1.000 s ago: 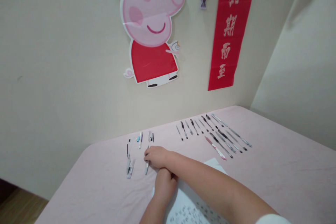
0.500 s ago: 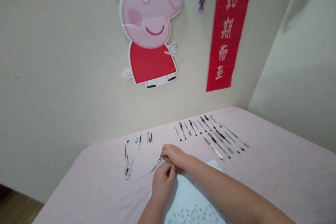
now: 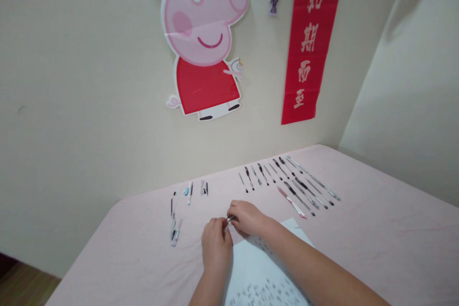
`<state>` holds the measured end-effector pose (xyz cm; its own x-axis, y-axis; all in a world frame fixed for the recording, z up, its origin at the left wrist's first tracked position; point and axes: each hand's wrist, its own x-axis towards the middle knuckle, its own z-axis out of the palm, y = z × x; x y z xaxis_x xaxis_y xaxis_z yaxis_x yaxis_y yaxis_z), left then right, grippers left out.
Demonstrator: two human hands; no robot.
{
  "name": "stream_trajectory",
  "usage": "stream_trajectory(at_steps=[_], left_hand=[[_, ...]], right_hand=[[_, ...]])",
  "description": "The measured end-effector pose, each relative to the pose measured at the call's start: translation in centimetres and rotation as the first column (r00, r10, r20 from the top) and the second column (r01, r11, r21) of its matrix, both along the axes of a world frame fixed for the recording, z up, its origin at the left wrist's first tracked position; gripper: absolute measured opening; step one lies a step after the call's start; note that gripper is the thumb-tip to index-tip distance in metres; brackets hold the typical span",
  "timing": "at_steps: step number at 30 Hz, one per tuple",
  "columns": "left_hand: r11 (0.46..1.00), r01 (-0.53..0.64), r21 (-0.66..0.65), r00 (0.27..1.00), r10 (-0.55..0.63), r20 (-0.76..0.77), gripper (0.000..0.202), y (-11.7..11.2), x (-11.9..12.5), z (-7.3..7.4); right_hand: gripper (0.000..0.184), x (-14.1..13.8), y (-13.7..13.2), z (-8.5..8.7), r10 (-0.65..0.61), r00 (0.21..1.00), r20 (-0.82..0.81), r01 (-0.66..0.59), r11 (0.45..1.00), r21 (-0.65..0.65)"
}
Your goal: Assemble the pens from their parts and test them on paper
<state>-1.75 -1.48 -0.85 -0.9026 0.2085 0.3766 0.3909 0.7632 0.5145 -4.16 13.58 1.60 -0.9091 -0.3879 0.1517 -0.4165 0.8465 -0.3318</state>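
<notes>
My left hand (image 3: pixel 214 244) and my right hand (image 3: pixel 247 216) meet over the pink table (image 3: pixel 376 244), both closed on one pen (image 3: pixel 229 220). Only a short dark and silver piece of the pen shows between them. Below the hands lies a white sheet of paper (image 3: pixel 256 275) with handwriting on it. A row of several pens (image 3: pixel 294 182) lies to the right of my hands. A few more pens and pen parts (image 3: pixel 182 201) lie to the left.
The table stands in a corner, against a cream wall. A pink pig cutout (image 3: pixel 202 43) and a red banner with Chinese characters (image 3: pixel 308 38) hang on the wall. Wooden floor (image 3: pixel 21 287) shows at the lower left.
My right hand has lifted a pen from the left group and carried it rightward. My left hand has come up to take hold of the same pen.
</notes>
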Motion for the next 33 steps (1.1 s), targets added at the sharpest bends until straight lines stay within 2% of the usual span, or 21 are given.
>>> stream_trajectory(at_steps=[10, 20, 27, 33], left_hand=[[0.980, -0.053, -0.193, 0.999, 0.054, 0.002, 0.014, 0.1, 0.7, 0.7], [0.958, -0.073, -0.276, 0.997, 0.072, -0.013, 0.010, 0.2, 0.8, 0.9], [0.965, -0.013, -0.263, 0.999, 0.020, 0.026, 0.011, 0.4, 0.9, 1.3], [0.980, 0.053, -0.193, 0.998, -0.046, 0.039, 0.017, 0.3, 0.8, 1.2]], right_hand=[[0.020, 1.6, 2.1, -0.4, -0.123, 0.992, 0.019, 0.124, 0.990, -0.070], [0.017, 2.3, 2.4, 0.5, -0.122, 0.992, 0.035, 0.120, 0.992, 0.044], [0.017, 2.4, 2.0, 1.1, -0.157, 0.986, 0.061, 0.149, 0.983, 0.108], [0.017, 2.2, 2.0, 0.9, -0.176, 0.982, 0.062, 0.171, 0.982, 0.075]])
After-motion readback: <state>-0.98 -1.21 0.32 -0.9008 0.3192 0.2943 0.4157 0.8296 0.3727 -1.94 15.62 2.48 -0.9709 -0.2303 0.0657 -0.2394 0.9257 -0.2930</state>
